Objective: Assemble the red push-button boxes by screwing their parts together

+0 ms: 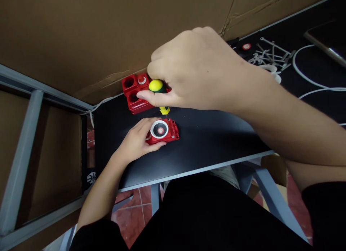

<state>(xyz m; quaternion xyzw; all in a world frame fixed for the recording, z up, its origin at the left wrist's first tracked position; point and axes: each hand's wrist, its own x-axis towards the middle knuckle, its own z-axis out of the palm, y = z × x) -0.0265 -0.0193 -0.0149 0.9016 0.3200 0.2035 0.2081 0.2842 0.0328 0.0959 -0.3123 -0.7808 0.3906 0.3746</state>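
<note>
My left hand (139,141) grips a small red plastic housing (171,135) from its left side, thumb at the near edge and fingers at the far edge. The housing carries a round black disc with a white ring (159,130) and a small label at its centre. Above it, my right hand (186,70) is closed around a screwdriver (164,110) with a yellow and green handle. The screwdriver points down, its tip at the far right corner of the housing, by a screw hole. Most of the handle is hidden by my fingers.
Behind my hands, a red block with round openings (140,106) stands against the cardboard wall (108,34). Loose white and metal parts (270,56) lie at the back right, near white cables (319,90). A grey metal frame (24,153) rises at left.
</note>
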